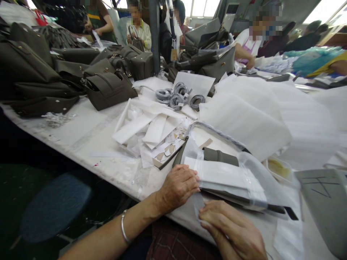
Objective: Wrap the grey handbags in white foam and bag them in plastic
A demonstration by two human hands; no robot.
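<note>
Single head-worn view, forward and down, close over left hand (177,186) and right hand (230,231) at worktable (81,133) edge.

Seen from beside the worktop, both of this person's arms are bare as far up as they show, along the bottom edge of the frame. The left hand (177,186) has a thin silver bangle (124,227) round its wrist, plain, smooth and loose-fitting. The right hand (233,231), at lower right, is bare too. Between the forearms, at bottom centre, shows a dark red garment (173,242) checked with fine darker lines.
</note>
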